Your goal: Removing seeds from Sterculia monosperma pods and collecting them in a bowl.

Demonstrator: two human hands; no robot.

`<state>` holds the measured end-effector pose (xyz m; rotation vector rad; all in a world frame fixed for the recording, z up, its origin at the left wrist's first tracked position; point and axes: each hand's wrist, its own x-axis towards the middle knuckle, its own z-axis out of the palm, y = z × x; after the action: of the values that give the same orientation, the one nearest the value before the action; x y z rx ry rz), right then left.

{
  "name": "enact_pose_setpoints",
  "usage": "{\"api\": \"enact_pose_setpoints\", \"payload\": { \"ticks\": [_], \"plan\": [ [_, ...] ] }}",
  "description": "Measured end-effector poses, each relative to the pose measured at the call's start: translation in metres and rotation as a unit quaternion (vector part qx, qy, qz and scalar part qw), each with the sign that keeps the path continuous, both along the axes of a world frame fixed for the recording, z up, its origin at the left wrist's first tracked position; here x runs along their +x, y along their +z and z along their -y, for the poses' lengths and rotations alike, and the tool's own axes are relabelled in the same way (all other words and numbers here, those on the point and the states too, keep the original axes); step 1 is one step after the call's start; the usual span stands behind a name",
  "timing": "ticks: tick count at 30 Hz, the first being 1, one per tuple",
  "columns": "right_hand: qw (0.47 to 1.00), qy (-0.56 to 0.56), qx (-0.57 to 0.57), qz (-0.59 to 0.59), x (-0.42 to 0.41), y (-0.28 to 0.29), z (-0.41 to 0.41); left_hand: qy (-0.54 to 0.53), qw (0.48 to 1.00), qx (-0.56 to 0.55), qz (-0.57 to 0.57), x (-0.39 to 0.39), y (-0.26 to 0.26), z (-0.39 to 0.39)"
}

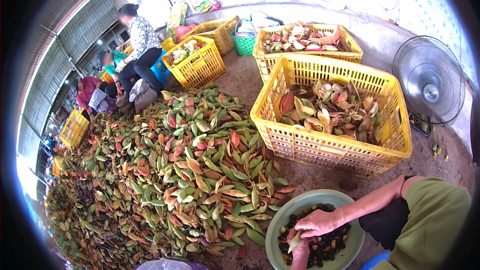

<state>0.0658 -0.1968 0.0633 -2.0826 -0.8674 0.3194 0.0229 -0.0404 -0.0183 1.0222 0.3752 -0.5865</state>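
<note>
A green seed pod point(295, 240) is pinched between both hands over a pale green plastic basin point(275, 225). My left hand point(317, 223) reaches in from the right and grips the pod from above. Below it, partly hidden by it, my right hand point(301, 252) holds the same pod. Which hand is left and which is right is judged only from how the arms enter. Dark round seeds point(332, 251) and some brown ones lie in the basin under the hands. A large heap of green and reddish pods point(187, 180) spreads over the floor left of the basin.
A yellow plastic crate point(318, 152) with opened pods stands beyond the basin, another crate point(307, 57) behind it. A pedestal fan point(430, 82) stands at the right. Co-workers, one in a patterned shirt point(142, 33), are at the heap's far side near more crates point(197, 65).
</note>
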Motion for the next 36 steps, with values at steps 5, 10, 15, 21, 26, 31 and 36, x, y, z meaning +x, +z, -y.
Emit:
{"api": "enact_pose_setpoints", "payload": {
  "ticks": [5,10,15,21,26,31,36],
  "plan": [
    [0.999,0.024,-0.006,-0.028,-0.004,0.005,-0.004,0.001,1.0,0.005,0.024,-0.002,-0.01,0.0],
    [0.998,0.026,-0.022,-0.057,-0.006,0.004,-0.005,-0.004,0.999,0.013,0.045,-0.003,-0.02,-0.005],
    [0.999,0.017,-0.039,0.016,-0.007,-0.003,-0.005,-0.007,0.997,0.022,0.069,-0.003,-0.029,-0.012],
    [0.998,0.03,-0.03,0.047,-0.008,0.0,-0.005,-0.017,0.994,0.041,0.102,-0.009,-0.044,-0.009],
    [0.982,-0.112,-0.008,-0.152,0.008,0.005,0.013,-0.015,0.99,0.076,0.122,0.001,-0.018,-0.003],
    [0.959,-0.181,0.091,-0.198,0.039,0.0,-0.002,-0.014,0.94,0.222,0.259,0.027,0.046,-0.036],
    [0.88,-0.239,0.185,-0.367,0.021,-0.009,0.012,-0.027,0.878,0.355,0.319,0.037,0.073,-0.006]
  ]
}}
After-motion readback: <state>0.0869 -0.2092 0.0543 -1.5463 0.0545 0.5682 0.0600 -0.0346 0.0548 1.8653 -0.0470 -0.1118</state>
